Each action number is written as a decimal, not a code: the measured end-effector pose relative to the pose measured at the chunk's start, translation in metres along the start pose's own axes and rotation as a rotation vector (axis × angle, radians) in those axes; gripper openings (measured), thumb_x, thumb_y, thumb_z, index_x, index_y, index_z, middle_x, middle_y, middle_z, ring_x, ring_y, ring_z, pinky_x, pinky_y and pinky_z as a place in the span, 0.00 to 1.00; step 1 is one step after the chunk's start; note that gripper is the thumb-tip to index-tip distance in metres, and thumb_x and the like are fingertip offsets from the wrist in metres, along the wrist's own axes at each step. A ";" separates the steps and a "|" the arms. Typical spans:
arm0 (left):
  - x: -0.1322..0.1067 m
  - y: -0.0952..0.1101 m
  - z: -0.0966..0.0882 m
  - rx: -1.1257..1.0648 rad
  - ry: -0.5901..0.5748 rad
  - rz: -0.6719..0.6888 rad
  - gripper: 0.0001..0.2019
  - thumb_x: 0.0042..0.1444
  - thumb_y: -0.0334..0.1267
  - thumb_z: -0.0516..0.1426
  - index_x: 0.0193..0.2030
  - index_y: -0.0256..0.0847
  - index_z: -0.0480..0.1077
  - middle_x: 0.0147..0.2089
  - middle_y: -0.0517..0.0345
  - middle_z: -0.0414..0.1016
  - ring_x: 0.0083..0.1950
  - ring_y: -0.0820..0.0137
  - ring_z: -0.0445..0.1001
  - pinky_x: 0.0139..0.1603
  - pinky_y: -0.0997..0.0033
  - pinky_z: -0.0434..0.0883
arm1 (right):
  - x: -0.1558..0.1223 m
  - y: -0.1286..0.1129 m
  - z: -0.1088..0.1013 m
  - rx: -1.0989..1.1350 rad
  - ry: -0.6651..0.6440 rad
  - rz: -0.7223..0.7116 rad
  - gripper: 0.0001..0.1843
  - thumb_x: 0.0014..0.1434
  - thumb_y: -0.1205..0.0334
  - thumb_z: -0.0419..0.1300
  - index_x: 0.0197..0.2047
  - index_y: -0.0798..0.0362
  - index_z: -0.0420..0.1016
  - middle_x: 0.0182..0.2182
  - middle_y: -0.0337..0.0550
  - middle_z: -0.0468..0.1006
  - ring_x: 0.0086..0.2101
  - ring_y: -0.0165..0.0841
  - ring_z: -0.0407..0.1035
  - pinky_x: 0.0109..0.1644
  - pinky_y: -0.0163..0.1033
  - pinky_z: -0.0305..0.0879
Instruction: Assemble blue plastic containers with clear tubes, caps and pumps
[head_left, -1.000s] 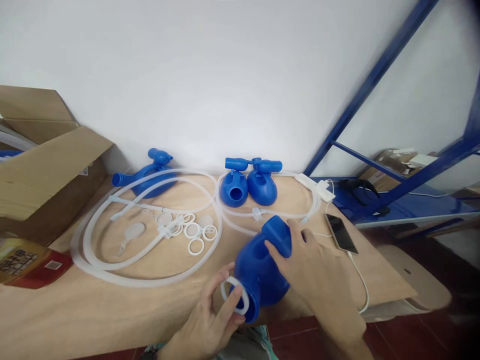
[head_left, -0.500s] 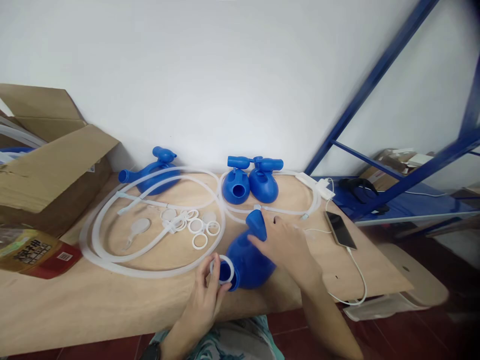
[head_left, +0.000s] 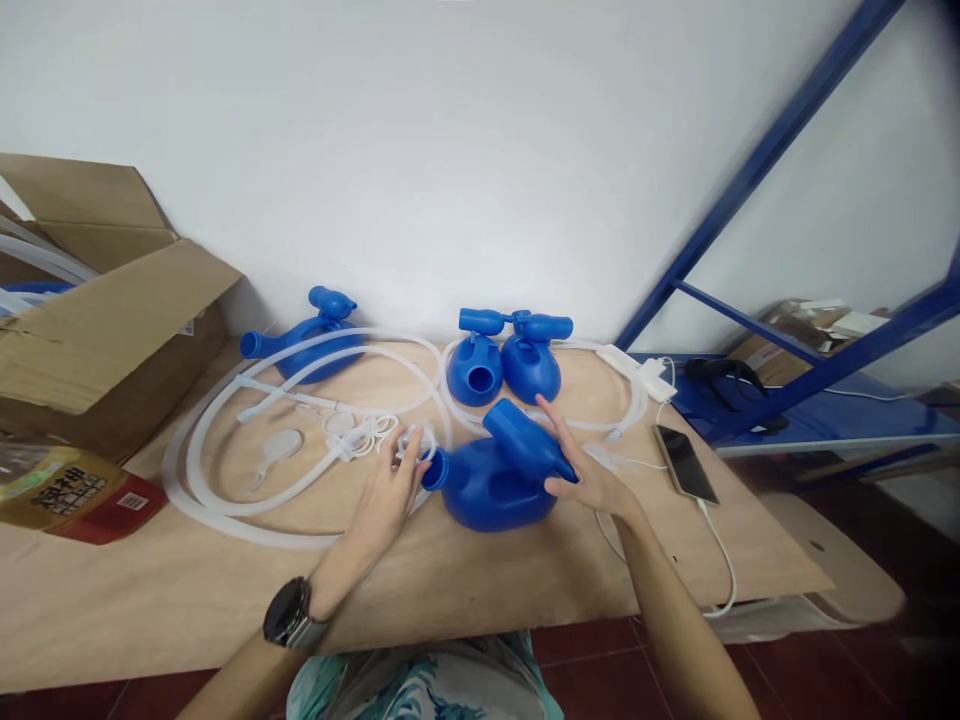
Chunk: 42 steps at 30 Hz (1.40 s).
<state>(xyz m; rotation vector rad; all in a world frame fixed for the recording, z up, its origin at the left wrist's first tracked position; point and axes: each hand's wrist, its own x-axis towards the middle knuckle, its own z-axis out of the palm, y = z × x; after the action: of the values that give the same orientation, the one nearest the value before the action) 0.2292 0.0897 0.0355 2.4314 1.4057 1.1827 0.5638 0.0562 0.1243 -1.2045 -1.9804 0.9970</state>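
A blue plastic vessel [head_left: 491, 485] lies on its side on the wooden table [head_left: 225, 590], its open mouth pointing left. My right hand [head_left: 589, 470] grips its slanted neck from the right. My left hand [head_left: 390, 490], with a watch on the wrist, reaches to the vessel's mouth, and its fingertips rest among several white rings [head_left: 416, 437]. Whether a ring is pinched between those fingers is hidden. A coil of clear tubing [head_left: 225, 505] circles the rings and a small white disc with a handle [head_left: 279, 445].
Two more blue vessels [head_left: 502, 365] stand at the back and a third [head_left: 307, 345] lies at the back left. An open cardboard box [head_left: 112, 330] and a printed packet [head_left: 67, 495] sit on the left. A phone [head_left: 682, 462] on a cable lies at the right, by blue shelving [head_left: 750, 160].
The blue vessel went from lifted near the table's front edge down onto the table, farther back. My left hand moved forward with the ring towards the ring pile.
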 end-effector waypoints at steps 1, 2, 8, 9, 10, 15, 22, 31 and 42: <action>0.007 -0.003 0.002 -0.001 -0.011 -0.010 0.24 0.77 0.45 0.47 0.75 0.44 0.61 0.71 0.32 0.62 0.57 0.55 0.78 0.56 0.51 0.79 | 0.001 0.002 0.002 0.043 0.029 0.009 0.67 0.59 0.27 0.64 0.83 0.45 0.28 0.80 0.56 0.47 0.76 0.53 0.50 0.76 0.61 0.55; 0.015 -0.007 0.003 0.000 -0.021 -0.017 0.24 0.77 0.45 0.47 0.74 0.43 0.61 0.71 0.32 0.62 0.58 0.54 0.78 0.56 0.51 0.79 | 0.003 0.004 0.004 0.078 0.042 0.020 0.68 0.59 0.27 0.64 0.83 0.45 0.25 0.80 0.57 0.48 0.75 0.52 0.52 0.76 0.60 0.57; 0.048 -0.016 -0.004 0.004 -0.053 -0.065 0.28 0.76 0.47 0.48 0.77 0.37 0.57 0.69 0.31 0.65 0.65 0.48 0.73 0.62 0.45 0.74 | 0.010 0.019 0.015 -0.043 0.130 0.005 0.66 0.57 0.34 0.69 0.82 0.46 0.34 0.75 0.59 0.59 0.73 0.55 0.57 0.75 0.65 0.55; 0.049 -0.016 -0.009 -0.010 -0.046 -0.080 0.29 0.76 0.48 0.48 0.77 0.37 0.56 0.69 0.32 0.65 0.66 0.48 0.71 0.65 0.43 0.71 | 0.012 0.024 0.021 -0.083 0.191 0.004 0.64 0.56 0.36 0.70 0.82 0.45 0.40 0.75 0.59 0.60 0.73 0.57 0.57 0.75 0.66 0.55; 0.049 -0.015 -0.014 -0.043 -0.044 -0.103 0.30 0.76 0.49 0.48 0.78 0.38 0.55 0.69 0.33 0.66 0.68 0.48 0.69 0.67 0.42 0.69 | 0.013 0.029 0.029 -0.107 0.263 0.008 0.61 0.55 0.36 0.71 0.81 0.45 0.45 0.74 0.58 0.62 0.72 0.57 0.58 0.75 0.67 0.57; 0.048 -0.012 -0.044 -0.302 -0.313 -0.201 0.29 0.76 0.53 0.47 0.78 0.46 0.57 0.63 0.46 0.73 0.62 0.58 0.73 0.66 0.54 0.71 | 0.026 0.050 0.061 -0.103 0.551 0.066 0.54 0.55 0.40 0.72 0.76 0.42 0.51 0.70 0.56 0.67 0.66 0.56 0.67 0.69 0.67 0.68; 0.073 -0.018 -0.071 -0.278 -0.557 -0.081 0.28 0.74 0.56 0.49 0.73 0.45 0.66 0.60 0.49 0.74 0.52 0.62 0.77 0.61 0.60 0.73 | 0.052 0.052 0.062 -0.117 0.526 0.070 0.49 0.56 0.36 0.70 0.74 0.36 0.55 0.70 0.46 0.67 0.68 0.53 0.65 0.73 0.62 0.65; 0.090 -0.036 -0.077 -0.304 -0.623 -0.028 0.28 0.71 0.57 0.54 0.72 0.46 0.68 0.69 0.48 0.72 0.57 0.59 0.80 0.62 0.58 0.76 | 0.064 0.045 0.058 -0.087 0.476 0.014 0.52 0.56 0.40 0.72 0.75 0.44 0.55 0.73 0.52 0.63 0.72 0.51 0.60 0.76 0.62 0.59; 0.095 -0.047 -0.072 -0.492 -0.585 -0.111 0.27 0.63 0.53 0.64 0.66 0.45 0.75 0.65 0.47 0.78 0.58 0.55 0.82 0.57 0.56 0.82 | 0.067 0.042 0.054 -0.088 0.450 0.032 0.24 0.55 0.37 0.71 0.44 0.46 0.78 0.39 0.45 0.85 0.41 0.48 0.81 0.51 0.57 0.81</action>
<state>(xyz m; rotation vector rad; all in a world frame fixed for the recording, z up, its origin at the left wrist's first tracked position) 0.1749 0.1687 0.1199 2.0677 0.9256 0.6107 0.5135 0.1143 0.0677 -1.3727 -1.6649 0.5904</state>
